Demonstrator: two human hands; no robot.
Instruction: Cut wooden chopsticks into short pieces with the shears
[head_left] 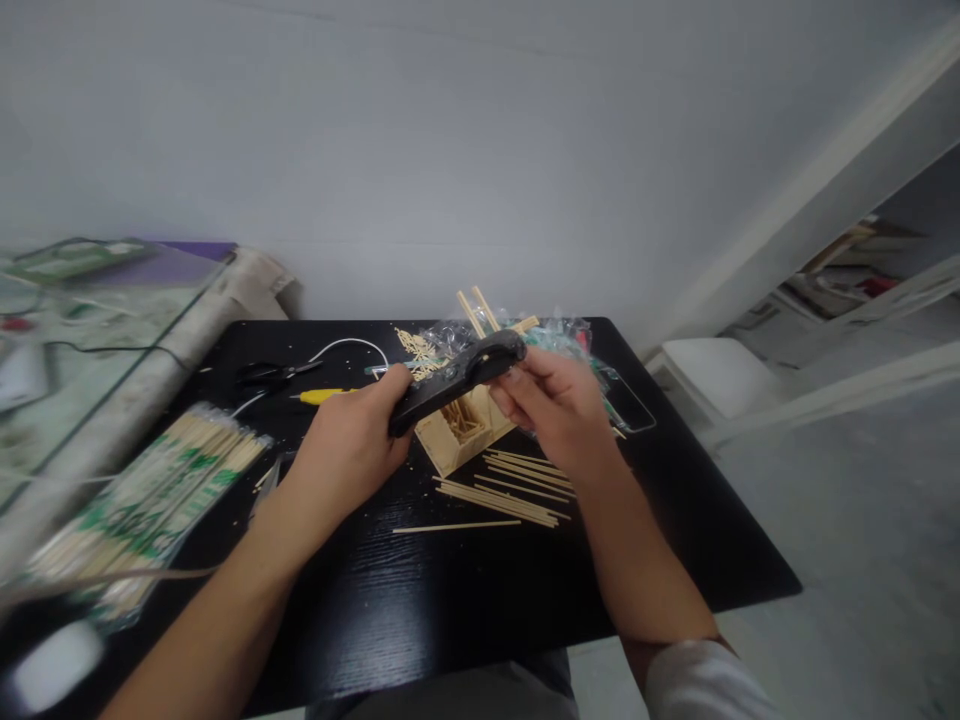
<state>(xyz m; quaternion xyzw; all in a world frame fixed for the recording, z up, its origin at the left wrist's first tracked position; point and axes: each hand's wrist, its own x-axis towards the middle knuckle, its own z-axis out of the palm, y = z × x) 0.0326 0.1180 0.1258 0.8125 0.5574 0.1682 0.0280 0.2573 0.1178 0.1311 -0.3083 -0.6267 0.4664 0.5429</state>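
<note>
My left hand (pixel 356 430) is closed around the lower end of a long black tool (pixel 457 380) with a rounded far end; its exact kind is unclear. At that far end, my right hand (pixel 555 400) has its fingers pinched together. What lies between those fingertips is hidden. Below the tool stands a small light wooden box (pixel 442 445) with short stick pieces (pixel 463 418) inside. Loose thin wooden sticks (pixel 502 500) lie on the black table (pixel 390 610) in front of the box. Behind the tool, a few chopsticks (pixel 480 308) poke up.
Packaged chopsticks (pixel 172 490) lie at the left, near black scissors (pixel 270 372) and a yellow-handled tool (pixel 322 396). A white cord (pixel 349 342) curves behind them. Cut stick pieces (pixel 415 345) and clear plastic wrapping (pixel 559 330) are at the back. A white stool (pixel 712 375) stands right.
</note>
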